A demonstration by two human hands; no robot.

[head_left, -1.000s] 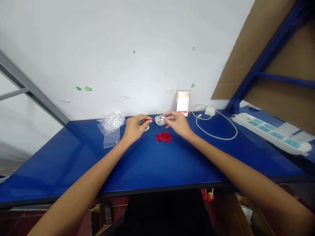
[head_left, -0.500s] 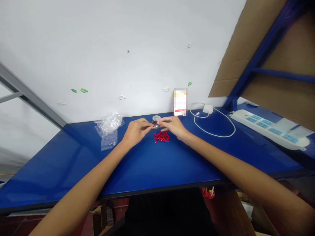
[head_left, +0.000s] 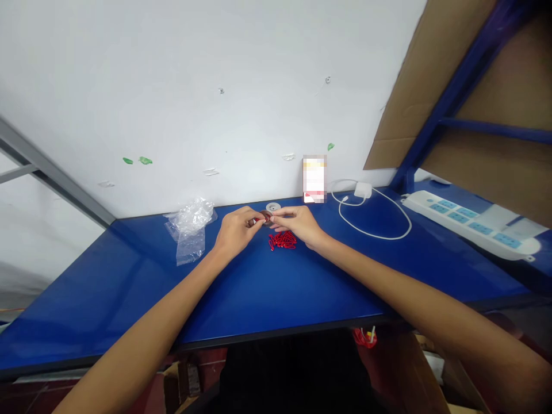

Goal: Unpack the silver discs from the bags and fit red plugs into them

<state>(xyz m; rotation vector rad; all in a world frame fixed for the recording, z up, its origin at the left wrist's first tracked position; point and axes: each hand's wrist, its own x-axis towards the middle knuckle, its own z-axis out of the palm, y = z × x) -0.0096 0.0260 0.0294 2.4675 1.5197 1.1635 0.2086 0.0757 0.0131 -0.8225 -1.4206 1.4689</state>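
The left hand (head_left: pixel 236 231) is closed in a fingertip pinch on a small red piece (head_left: pixel 257 219); most of that piece is hidden by the fingers. The right hand (head_left: pixel 302 224) appears to grip a round disc (head_left: pixel 267 215) by its rim, thumb and forefinger drawn together. The disc lies between the two sets of fingertips, above the blue surface (head_left: pixel 276 299); its face is too small to read in detail.

A pile of red loops (head_left: pixel 283 240) lies just below the disc, toward the person. A white ring-shaped item (head_left: pixel 273 206) rests just beyond it.

Recommended handling: the right hand should bear on the rim only, lightly, so the disc neither tilts nor slips. The left pinch should sit well back on the red piece, leaving its end exposed and visible. Both wrists are best steadied low. Judged risk: a dropped piece would be lost among the loops.
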